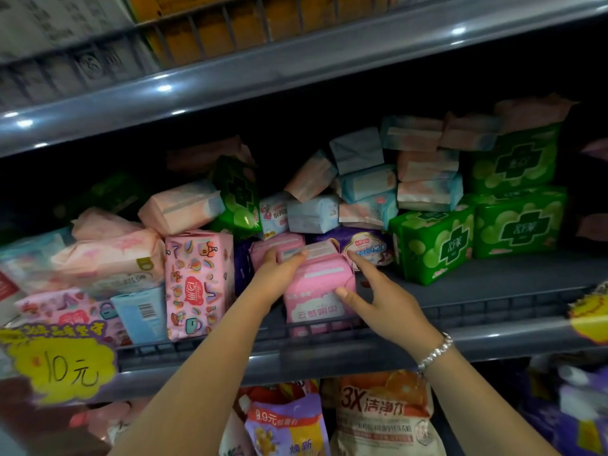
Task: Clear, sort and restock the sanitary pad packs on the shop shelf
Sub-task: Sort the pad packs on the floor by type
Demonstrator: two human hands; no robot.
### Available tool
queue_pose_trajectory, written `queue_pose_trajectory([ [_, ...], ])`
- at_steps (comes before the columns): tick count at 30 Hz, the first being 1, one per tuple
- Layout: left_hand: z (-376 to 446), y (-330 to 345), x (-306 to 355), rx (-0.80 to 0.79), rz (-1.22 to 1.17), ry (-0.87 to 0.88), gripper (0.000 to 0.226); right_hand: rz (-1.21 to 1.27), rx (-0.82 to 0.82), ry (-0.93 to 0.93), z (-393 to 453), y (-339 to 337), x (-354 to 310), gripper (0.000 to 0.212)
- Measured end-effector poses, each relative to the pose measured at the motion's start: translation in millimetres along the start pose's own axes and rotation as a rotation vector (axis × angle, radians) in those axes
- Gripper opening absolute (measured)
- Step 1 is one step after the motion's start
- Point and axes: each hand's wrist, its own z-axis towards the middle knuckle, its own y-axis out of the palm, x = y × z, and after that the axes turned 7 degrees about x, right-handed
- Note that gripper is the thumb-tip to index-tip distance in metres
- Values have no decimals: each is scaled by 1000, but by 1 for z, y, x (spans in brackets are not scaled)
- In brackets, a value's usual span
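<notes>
While both arms reach up from the bottom of the frame, the two hands close on one pink pack (317,287) standing upright at the front of the shelf (477,291), just below the middle of the frame. The left hand (279,274) holds the pack's upper left edge, its fingers curled over the top. The right hand (378,297), with a beaded bracelet (435,352) at the wrist, has its thumb pressed on the pack's front face and its forefinger stretched along the upper right corner. The pack's foot stands behind the low wire rail (329,327) at the shelf's front edge.

Just left of it stands a pink patterned pack (197,284), upright, with a pale blue pack (141,312) beside that and a loose heap of peach and pink packs (108,255) toward the left edge. Directly behind the held pack lies a purple pack (365,246). To the right, green packs (477,238) are stacked in rows, with more of them above at the upper right. Pale blue and peach packs (394,179) are piled untidily across the middle back of the shelf. A yellow price sign (62,366) hangs at the lower left, and bagged goods (378,419) show on the shelf below.
</notes>
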Motion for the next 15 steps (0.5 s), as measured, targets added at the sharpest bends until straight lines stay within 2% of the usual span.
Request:
queue_pose_trajectory([
  [3, 11, 9, -12, -18, -249, -148, 126, 19, -50, 27, 7, 0, -1, 72],
  [5, 22, 14, -20, -14, -334, -196, 129, 28, -95, 61, 12, 0, -1, 71],
  [7, 19, 13, -16, -64, -410, -236, 113, 2, -146, 94, 16, 3, 1, 71],
  [11, 7, 12, -9, -164, -484, -267, 38, -21, -220, 133, 20, 4, 1, 75],
  [15, 2, 14, -9, -203, -554, -282, 24, 110, -242, 164, 21, -3, 0, 88],
])
